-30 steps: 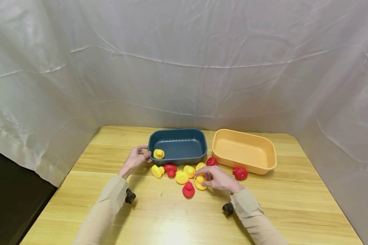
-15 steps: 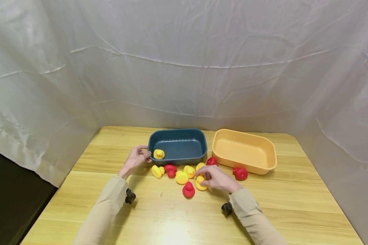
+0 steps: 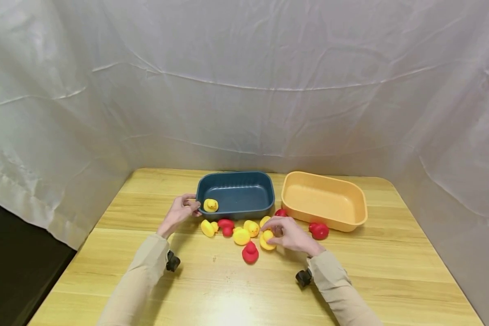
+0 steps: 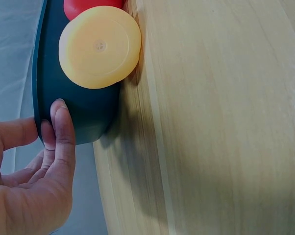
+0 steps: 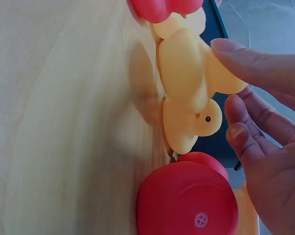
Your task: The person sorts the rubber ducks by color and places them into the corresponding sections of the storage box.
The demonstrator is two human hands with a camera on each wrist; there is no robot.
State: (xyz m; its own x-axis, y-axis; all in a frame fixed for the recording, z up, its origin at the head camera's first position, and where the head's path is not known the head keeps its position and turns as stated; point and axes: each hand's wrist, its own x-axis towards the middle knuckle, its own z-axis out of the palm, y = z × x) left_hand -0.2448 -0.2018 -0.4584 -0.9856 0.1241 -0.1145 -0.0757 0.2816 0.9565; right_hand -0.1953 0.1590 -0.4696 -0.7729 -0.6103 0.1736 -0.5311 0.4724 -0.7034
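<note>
My left hand pinches the left end of the dark blue bin, thumb over the rim and fingers against the outer wall. A yellow rubber duck sits inside that end. My right hand pinches the head of another yellow rubber duck between thumb and fingers. Around it are further yellow ducks and a red duck. By the bin's front lie a tipped yellow duck, its round base facing the left wrist camera, and a red duck.
An orange-yellow bin stands at the back right, with a red duck at its front wall. Another red duck lies between the bins, partly behind my right hand. A pale sheet hangs behind the wooden table.
My right hand and the yellow duck it holds have shifted slightly away from me, up in the head view. The left hand and both bins stay in place.
</note>
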